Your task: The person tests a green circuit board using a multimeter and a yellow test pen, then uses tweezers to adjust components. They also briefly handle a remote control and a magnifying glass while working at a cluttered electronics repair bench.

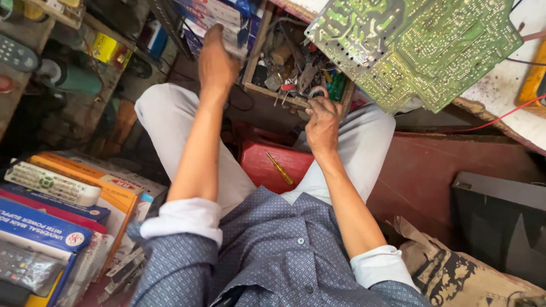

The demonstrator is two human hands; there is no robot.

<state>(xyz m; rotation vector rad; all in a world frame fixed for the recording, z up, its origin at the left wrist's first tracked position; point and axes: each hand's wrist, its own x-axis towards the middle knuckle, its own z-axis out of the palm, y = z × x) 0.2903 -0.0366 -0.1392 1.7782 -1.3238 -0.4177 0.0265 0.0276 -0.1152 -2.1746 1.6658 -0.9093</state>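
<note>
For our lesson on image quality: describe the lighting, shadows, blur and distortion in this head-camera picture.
Head view: soft daylight, brightest on the green circuit board and white bench top; deep shadow on the shelves at left; the left hand is slightly motion-blurred, the right hand at the wooden drawer sharper; wide-angle lens bends and stretches the edges.

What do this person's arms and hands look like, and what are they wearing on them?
Both hands are bare: no gloves, and no rings or watch that I can make out. The left hand and right hand come out of a blue-grey shirt with a fine dotted pattern, its sleeves rolled above the elbows so the white lining shows as cuffs. The forearms are uncovered.
</note>
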